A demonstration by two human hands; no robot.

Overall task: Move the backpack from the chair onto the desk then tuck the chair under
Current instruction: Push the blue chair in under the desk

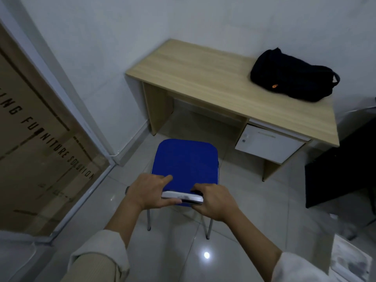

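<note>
The black backpack (pixel 293 77) lies on the right end of the light wooden desk (pixel 203 78), against the wall. A chair with a blue seat (pixel 186 161) and thin metal legs stands on the floor in front of the desk's open knee space, a short way out from it. My left hand (pixel 148 190) and my right hand (pixel 213 200) both grip the top edge of the chair's backrest, side by side. The backrest itself is mostly hidden under my hands.
A white drawer unit (pixel 268 143) hangs under the desk's right side. A large cardboard box (pixel 36 149) leans at the left. A dark piece of furniture (pixel 345 165) stands at the right. White walls close in the corner behind the desk; the floor is glossy tile.
</note>
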